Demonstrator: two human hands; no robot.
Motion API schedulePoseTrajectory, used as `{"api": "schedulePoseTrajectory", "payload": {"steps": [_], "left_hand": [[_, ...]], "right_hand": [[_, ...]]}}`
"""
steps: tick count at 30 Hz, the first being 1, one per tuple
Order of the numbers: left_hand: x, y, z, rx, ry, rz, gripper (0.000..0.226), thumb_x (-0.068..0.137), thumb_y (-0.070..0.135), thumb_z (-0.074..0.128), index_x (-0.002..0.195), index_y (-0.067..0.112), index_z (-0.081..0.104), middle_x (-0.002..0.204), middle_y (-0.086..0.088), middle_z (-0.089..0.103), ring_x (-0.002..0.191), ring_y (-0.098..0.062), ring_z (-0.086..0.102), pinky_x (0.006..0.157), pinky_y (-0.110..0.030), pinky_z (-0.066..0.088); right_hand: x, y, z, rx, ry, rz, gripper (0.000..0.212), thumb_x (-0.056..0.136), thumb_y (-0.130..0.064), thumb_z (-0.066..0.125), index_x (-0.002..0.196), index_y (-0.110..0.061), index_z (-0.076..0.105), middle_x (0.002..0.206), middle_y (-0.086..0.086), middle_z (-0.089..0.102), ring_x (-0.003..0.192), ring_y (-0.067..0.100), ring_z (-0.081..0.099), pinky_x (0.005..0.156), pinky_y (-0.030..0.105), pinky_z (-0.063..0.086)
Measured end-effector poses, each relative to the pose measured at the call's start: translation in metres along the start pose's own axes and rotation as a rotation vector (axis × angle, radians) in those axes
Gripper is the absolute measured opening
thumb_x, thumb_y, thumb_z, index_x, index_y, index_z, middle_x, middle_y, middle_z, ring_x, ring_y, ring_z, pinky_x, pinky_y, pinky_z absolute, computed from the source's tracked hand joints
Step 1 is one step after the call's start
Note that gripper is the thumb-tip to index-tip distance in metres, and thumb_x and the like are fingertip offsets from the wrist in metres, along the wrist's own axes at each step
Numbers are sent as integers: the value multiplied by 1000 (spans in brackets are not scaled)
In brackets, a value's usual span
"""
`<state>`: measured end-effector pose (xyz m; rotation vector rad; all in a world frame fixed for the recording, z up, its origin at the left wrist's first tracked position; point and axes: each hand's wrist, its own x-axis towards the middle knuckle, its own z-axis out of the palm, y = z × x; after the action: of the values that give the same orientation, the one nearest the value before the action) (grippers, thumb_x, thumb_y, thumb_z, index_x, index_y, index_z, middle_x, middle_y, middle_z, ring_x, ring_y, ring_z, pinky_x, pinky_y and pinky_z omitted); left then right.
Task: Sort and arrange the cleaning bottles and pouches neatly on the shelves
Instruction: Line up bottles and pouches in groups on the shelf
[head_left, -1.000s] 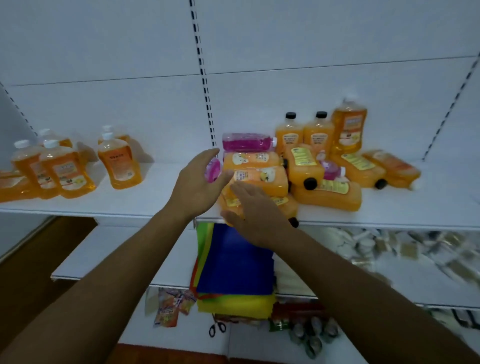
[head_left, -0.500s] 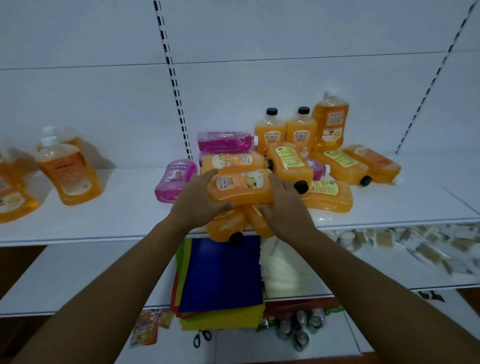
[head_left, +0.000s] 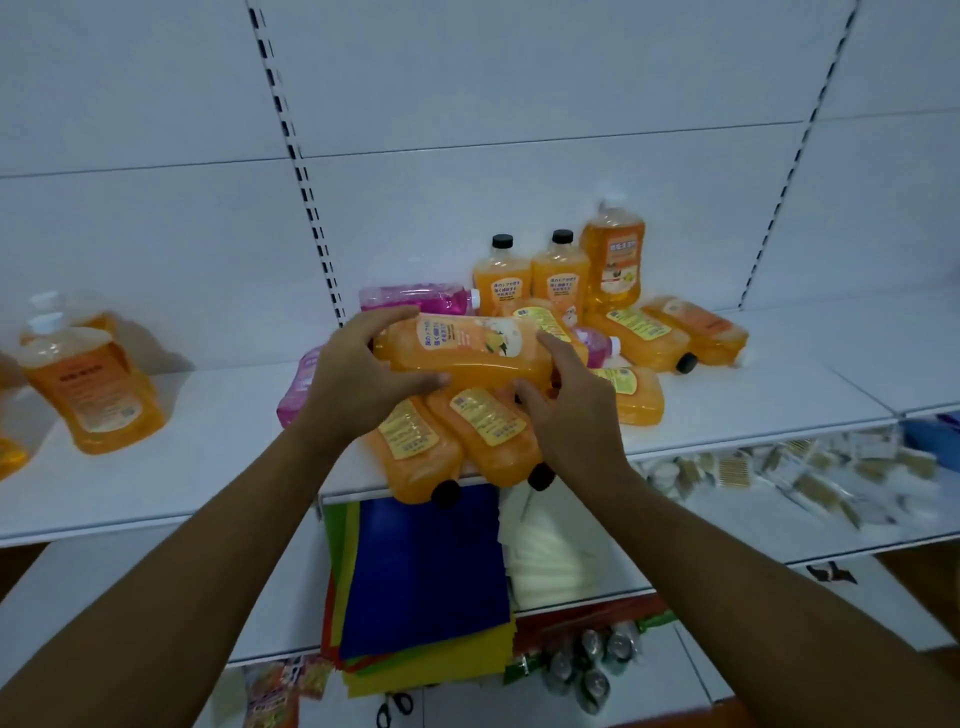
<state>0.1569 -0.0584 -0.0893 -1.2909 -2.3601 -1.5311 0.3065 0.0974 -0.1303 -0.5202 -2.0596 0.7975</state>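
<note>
Both hands on one orange bottle (head_left: 467, 353), held lying sideways above the pile near the front edge of the upper shelf (head_left: 208, 467). Left hand (head_left: 358, 384) grips its left end, fingers over the top, thumb curled underneath. Right hand (head_left: 566, 410) holds the right end, fingers curled round it; the cap is hidden behind that hand.

Beneath the held bottle, two orange bottles (head_left: 457, 441) lie flat with black caps overhanging the front edge. More lie on their sides behind and to the right: one yellow-labelled (head_left: 628, 395), two angled toward the back wall (head_left: 670, 332). Pink bottles: one lying at the back (head_left: 415, 300), one partly hidden behind the left wrist (head_left: 298, 400), another wedged mid-pile (head_left: 597, 345).

Already upright: two black-capped bottles (head_left: 530, 275) and a taller pump bottle (head_left: 613, 265) at the back of the shelf; a group of pump bottles (head_left: 93, 384) toward the left end.

Judgement: early to middle stage. Most of the central pile is unsorted, with colours and sizes mixed. The left group looks placed. No pouches clearly identifiable on this shelf. Lower shelf (head_left: 727, 545) holds coloured sheets (head_left: 421, 571) and small packets (head_left: 810, 467), too blurred to name.
</note>
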Motion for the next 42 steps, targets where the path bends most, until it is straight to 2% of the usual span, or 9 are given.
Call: {"api": "schedulePoseTrajectory", "payload": {"steps": [6,9,13,18,21,24,30,36,42], "left_hand": [[29,51,66,-387,70,-151,96,51,52,85,135,24,49,123,3,57,105,-14,61,74,-31,60],[52,79,123,-548,21,-277,59,60,37,89,111,20,64,105,-4,71,94,-26,71,77,-42,60],[78,123,205,-634,-109,-290,52,66,13,87,111,18,62,102,-15,70,85,-31,73,65,-38,58],[108,175,302,-591,-143,-200,52,70,6,84,111,25,58,84,-8,70,66,-18,72,51,-25,54],[129,198,354,-546,-191,-178,53,69,12,85,113,20,55,91,-7,73,74,-22,73,56,-29,55],[143,209,385,-493,-234,-154,49,71,15,84,112,15,57,102,-8,72,84,-21,72,66,-32,58],[184,207,432,-445,-279,-79,40,72,17,83,109,15,66,103,-3,72,91,-17,71,73,-27,59],[241,183,461,-389,-330,-16,45,73,15,83,115,11,67,111,-3,69,93,-16,70,79,-32,60],[285,173,491,-298,-333,130,44,77,14,80,112,36,66,110,-3,68,97,-20,68,87,-36,57]], "right_hand": [[7,32,-65,15,120,88,51,88,-25,69,133,-15,49,110,-4,62,100,10,58,78,21,50],[9,65,-98,43,141,214,41,85,-26,72,120,-23,49,91,-14,58,86,9,60,66,10,46],[20,123,-154,110,164,357,43,82,-35,74,110,-31,42,90,-15,59,81,5,62,53,5,42],[44,194,-229,25,21,450,100,69,-45,81,148,-20,24,137,7,45,119,25,53,93,41,50],[60,234,-265,-1,-44,444,112,67,-48,82,152,-19,14,153,6,25,135,24,37,105,37,39],[73,258,-283,14,-124,447,104,71,-50,78,151,-23,18,151,1,32,134,20,38,104,38,40],[116,298,-286,120,-158,436,63,74,-45,78,125,-34,44,109,-19,55,89,-1,57,64,9,41],[175,337,-268,88,-99,470,58,70,-32,82,117,-29,48,108,-9,60,91,7,59,65,16,46],[225,376,-255,74,-68,493,57,72,-25,82,119,-21,50,111,-2,60,97,15,58,73,23,49]]}}
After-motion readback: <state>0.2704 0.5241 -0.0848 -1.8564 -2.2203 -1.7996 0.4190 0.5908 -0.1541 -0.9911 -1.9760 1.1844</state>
